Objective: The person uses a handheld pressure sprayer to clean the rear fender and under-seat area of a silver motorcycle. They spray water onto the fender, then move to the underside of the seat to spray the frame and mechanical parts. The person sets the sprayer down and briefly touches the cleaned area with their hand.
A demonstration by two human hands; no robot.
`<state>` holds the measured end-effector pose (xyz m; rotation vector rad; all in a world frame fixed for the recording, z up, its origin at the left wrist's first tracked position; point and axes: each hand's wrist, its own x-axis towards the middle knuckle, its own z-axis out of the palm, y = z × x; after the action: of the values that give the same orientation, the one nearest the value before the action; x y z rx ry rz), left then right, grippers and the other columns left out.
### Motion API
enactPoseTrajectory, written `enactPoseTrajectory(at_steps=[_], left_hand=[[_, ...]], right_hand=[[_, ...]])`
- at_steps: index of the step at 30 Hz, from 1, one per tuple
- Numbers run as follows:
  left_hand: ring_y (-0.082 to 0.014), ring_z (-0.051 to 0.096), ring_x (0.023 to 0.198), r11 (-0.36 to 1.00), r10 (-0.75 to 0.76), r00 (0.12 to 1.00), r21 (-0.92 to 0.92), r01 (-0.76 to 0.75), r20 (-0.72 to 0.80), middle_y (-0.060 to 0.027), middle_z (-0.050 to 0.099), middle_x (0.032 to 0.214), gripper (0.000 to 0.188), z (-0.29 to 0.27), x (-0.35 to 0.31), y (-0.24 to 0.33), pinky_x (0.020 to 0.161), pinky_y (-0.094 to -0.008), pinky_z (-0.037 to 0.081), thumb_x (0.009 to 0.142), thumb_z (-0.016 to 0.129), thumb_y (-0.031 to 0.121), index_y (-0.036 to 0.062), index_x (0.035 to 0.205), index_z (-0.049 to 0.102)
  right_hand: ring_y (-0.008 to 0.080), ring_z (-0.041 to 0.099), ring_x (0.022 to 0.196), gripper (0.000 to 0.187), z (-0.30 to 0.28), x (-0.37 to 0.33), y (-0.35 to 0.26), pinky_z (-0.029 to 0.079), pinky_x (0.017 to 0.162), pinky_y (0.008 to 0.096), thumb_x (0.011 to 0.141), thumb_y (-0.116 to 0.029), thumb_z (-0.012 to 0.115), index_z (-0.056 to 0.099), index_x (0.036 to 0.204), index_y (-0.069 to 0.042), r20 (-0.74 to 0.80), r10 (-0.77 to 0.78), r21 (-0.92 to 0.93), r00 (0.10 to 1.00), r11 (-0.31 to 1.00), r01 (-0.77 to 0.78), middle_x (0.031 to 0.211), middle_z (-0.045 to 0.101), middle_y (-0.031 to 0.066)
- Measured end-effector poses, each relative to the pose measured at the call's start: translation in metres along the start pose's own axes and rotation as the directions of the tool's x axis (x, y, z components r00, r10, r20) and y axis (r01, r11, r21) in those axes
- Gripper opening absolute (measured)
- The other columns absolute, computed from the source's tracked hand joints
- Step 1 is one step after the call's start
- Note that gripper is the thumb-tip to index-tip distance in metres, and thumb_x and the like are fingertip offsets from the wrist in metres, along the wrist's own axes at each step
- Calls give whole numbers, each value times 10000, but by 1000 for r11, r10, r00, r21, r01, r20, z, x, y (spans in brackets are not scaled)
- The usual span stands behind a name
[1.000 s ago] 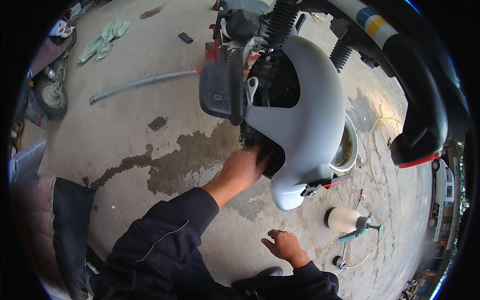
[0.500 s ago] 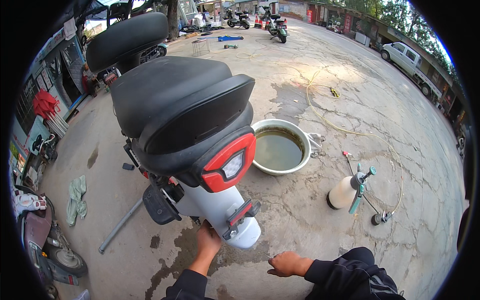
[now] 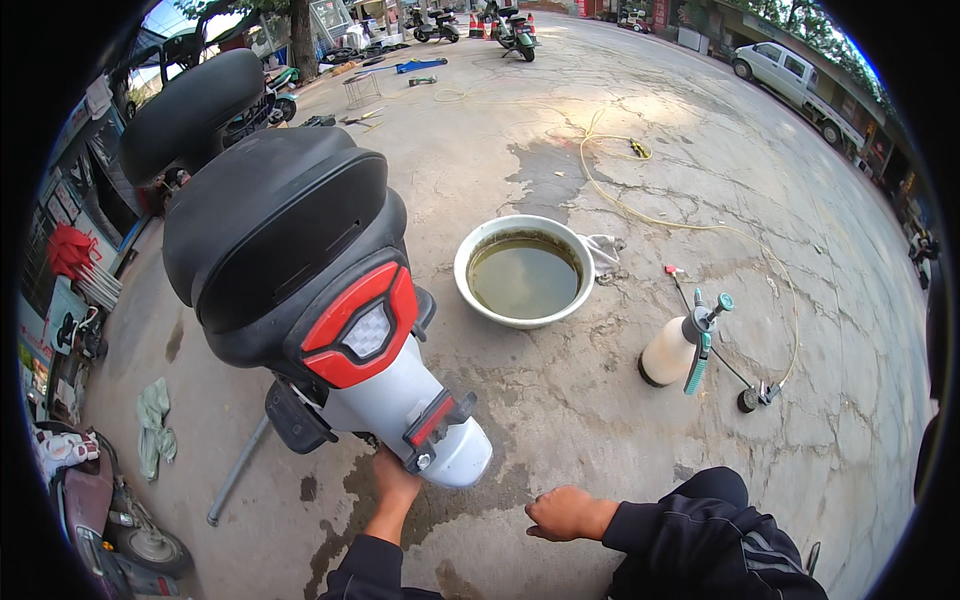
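A scooter's rear end fills the left middle, with a black padded seat [image 3: 275,215], a red-and-clear tail light [image 3: 367,328] and a silver-grey rear fender [image 3: 455,455]. A red reflector [image 3: 430,418] is mounted on the fender. My left hand [image 3: 396,482] reaches up against the fender's underside edge; its fingers are hidden behind it. To the right of the fender tip, my right hand [image 3: 568,513] is apart from the scooter, near my dark-clothed knee. Its fingers are curled in, with nothing visible in them.
A white basin [image 3: 470,290] of murky water stands right of the scooter. Farther right are a pump sprayer [image 3: 670,350] and a yellow hose [image 3: 690,226] with a nozzle. A grey pipe [image 3: 238,475], pale cloth [image 3: 154,428] and parked scooter [image 3: 90,500] lie left. Cracked concrete has wet patches.
The scooter's seat and tail light now appear farther left, and the basin's whole rim shows. The whole view has shifted too. My left hand stays at the fender; my right fingers look more curled.
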<state>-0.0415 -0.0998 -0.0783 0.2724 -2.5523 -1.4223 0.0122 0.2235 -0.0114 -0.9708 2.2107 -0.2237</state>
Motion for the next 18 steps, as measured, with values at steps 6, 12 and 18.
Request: enactPoseTrajectory(at_steps=[6, 12, 18], left_hand=[[-436, 688, 1074, 997, 0, 999, -74, -3, -37, -244, 724, 1097, 342, 10, 4, -34, 881, -473, 557, 807, 764, 92, -13, 1123, 683], [-407, 715, 1025, 992, -12, 997, -129, 2, -77, -212, 746, 1053, 359, 11, 4, -34, 860, -431, 568, 818, 773, 99, -4, 1146, 670], [-387, 730, 1021, 990, 3, 997, -143, -15, -82, -213, 752, 1049, 335, 9, 2, -28, 854, -418, 573, 836, 768, 93, -9, 1137, 662]], right_hand=[[424, 729, 917, 387, 3, 4, 1, 592, 782, 525, 979, -415, 651, 709, 979, -33, -12, 1, -4, 1000, 1000, -1, 955, 753, 199], [427, 729, 886, 446, 1, 1, 3, 588, 769, 519, 999, -438, 623, 666, 967, 5, -28, -39, 2, 999, 999, 39, 911, 739, 224], [416, 730, 962, 362, -4, 1, -2, 589, 824, 513, 979, -376, 663, 737, 1003, -22, 9, 13, 10, 1000, 1000, -13, 1013, 757, 197]])
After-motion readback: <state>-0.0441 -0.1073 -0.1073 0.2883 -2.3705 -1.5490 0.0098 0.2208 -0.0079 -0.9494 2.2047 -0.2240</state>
